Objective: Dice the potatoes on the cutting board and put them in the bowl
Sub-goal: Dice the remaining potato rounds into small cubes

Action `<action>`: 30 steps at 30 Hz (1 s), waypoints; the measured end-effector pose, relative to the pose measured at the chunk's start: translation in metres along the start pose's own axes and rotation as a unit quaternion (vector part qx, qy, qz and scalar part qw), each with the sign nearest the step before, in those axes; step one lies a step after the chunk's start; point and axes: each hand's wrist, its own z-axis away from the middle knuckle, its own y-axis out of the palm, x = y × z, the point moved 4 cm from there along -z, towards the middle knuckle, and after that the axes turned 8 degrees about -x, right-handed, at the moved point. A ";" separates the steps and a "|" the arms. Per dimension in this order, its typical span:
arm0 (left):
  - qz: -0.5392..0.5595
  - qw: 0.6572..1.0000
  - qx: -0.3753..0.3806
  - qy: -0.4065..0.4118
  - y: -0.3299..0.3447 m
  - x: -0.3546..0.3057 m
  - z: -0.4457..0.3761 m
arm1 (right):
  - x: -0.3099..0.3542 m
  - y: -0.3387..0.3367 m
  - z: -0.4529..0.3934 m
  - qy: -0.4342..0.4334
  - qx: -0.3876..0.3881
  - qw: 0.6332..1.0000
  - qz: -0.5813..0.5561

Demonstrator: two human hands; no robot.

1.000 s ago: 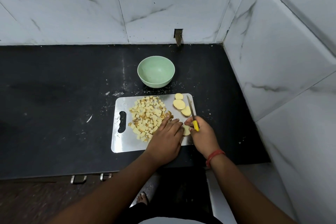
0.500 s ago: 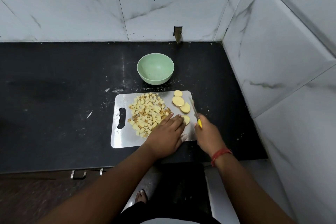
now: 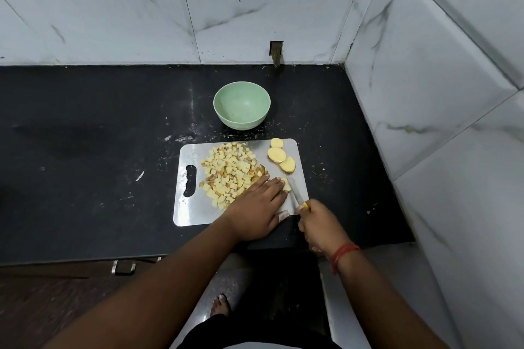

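A steel cutting board (image 3: pixel 190 212) lies on the black counter. A heap of diced potato (image 3: pixel 229 174) covers its middle. Three round potato slices (image 3: pixel 280 156) sit at its far right corner. My left hand (image 3: pixel 255 207) lies flat over a potato slice (image 3: pixel 286 184), fingers straight, pressing it down; most of that slice is hidden. My right hand (image 3: pixel 320 225) grips the yellow handle of a knife (image 3: pixel 295 193), whose blade rests against the slice beside my left fingertips. An empty green bowl (image 3: pixel 241 105) stands just beyond the board.
The black counter (image 3: pixel 85 150) stretches left of the board with white crumbs on it. Marble tiled walls close the back and right side (image 3: pixel 425 79). The counter's front edge runs just below the board; a bare foot (image 3: pixel 219 306) shows on the floor.
My right hand has drawn back toward the counter's edge, pulling the knife blade lower along the slice. My left hand has shifted slightly toward the near edge of the board, over the slice.
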 end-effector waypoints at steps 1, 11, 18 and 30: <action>0.002 1.000 0.001 -0.002 0.000 0.000 0.000 | -0.004 0.002 0.001 0.046 0.026 0.994 -0.094; -0.012 1.000 0.006 -0.010 -0.001 -0.003 0.000 | -0.012 0.000 0.008 0.181 0.256 0.769 -0.557; -0.025 0.999 0.011 0.028 -0.006 -0.017 -0.018 | -0.008 -0.013 0.000 0.117 0.150 0.809 -0.557; -0.074 0.996 -0.025 0.042 -0.003 -0.017 0.008 | 0.003 -0.020 0.001 0.050 0.078 0.891 -0.444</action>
